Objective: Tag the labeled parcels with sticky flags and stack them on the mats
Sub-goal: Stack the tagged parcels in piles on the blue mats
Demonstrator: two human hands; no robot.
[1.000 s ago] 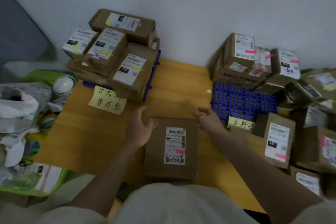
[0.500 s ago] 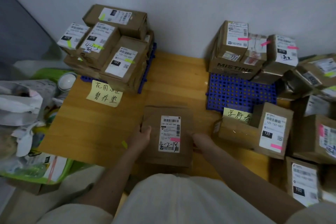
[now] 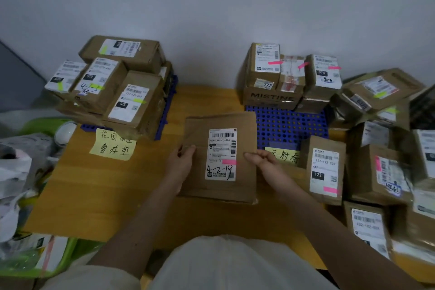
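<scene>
the flat brown parcel (image 3: pixel 220 158) is held over the middle of the wooden bench (image 3: pixel 98 193), label up, with a pink sticky flag (image 3: pixel 229 162) already stuck on its white label just above the handwritten number. the left hand (image 3: pixel 180 162) grips the parcel's left edge, thumb on top and fingers curled under it, and the right hand (image 3: pixel 263 160) pinches the right edge the same way, so both hands are closed on the parcel rather than spread. since the flag is pink, the sensible home looks like the right blue mat (image 3: pixel 289 125), where the boxes stacked at the back carry pink flags too; the left blue mat (image 3: pixel 166 110) holds boxes with green flags. the bare part of the right mat sits just beyond the parcel's far right corner, so the move should be short: keep the parcel level, carry it forward and right, and lay it flat on the open grid in front of the mistine box (image 3: pixel 270 97). keep the label facing up so the flag stays readable. mind the yellow note (image 3: pixel 284 155) at the mat's near edge and the upright box marked 122 (image 3: pixel 326 169) just beside the right hand; the parcel's near edge may be resting on the bench, though that is hard to tell from here.
</scene>
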